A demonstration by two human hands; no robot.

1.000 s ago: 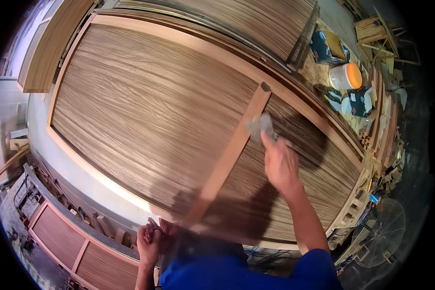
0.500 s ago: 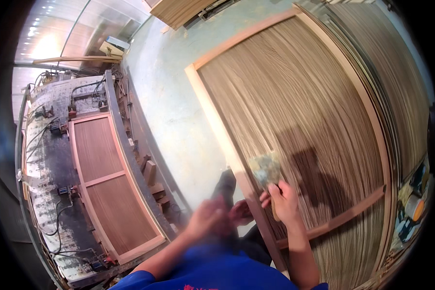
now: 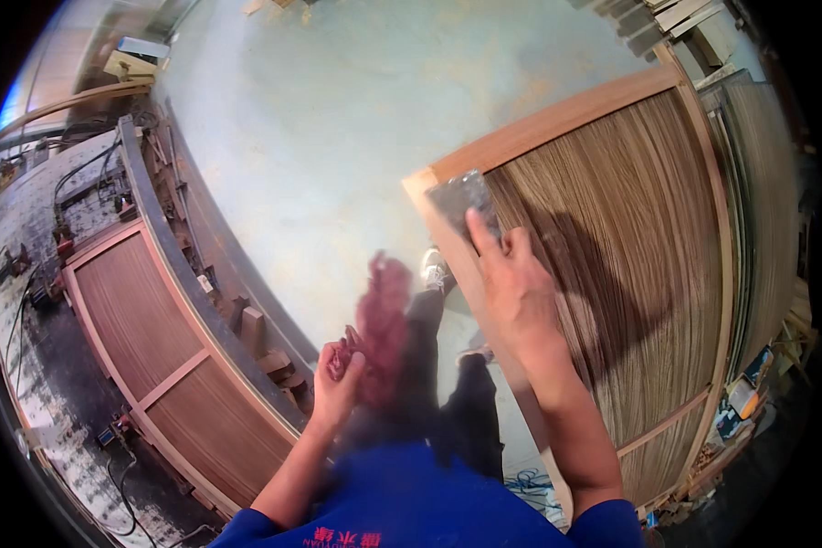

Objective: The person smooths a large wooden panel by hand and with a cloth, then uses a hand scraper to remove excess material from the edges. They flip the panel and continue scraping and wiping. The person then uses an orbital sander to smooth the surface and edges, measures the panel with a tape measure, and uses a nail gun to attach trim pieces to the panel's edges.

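A crumpled dark red rag (image 3: pixel 385 320), smeared by motion, hangs from my left hand (image 3: pixel 336 388), whose fingers are closed on one end of it. My right hand (image 3: pixel 519 283) grips a putty knife (image 3: pixel 457 194), index finger stretched along its wide, stained metal blade. The handle is hidden under my palm. The blade lies over the near left corner of a large wooden door panel (image 3: pixel 612 210), where the light frame (image 3: pixel 557 123) meets the dark streaked-grain centre. Whether the edge presses on the wood I cannot tell.
To the left, a smaller framed panel (image 3: pixel 137 301) lies on a spattered workbench (image 3: pixel 50 402) with clamps and hoses. Wood offcuts (image 3: pixel 251 329) sit beneath the bench's edge. Stacked sheets (image 3: pixel 767 201) stand at the right. Blue cord (image 3: pixel 534 484) lies on the floor by my feet.
My right hand has carried the putty knife up along the frame to the panel's corner. The left hand has moved left, the rag now swinging out from it. The view has shifted.
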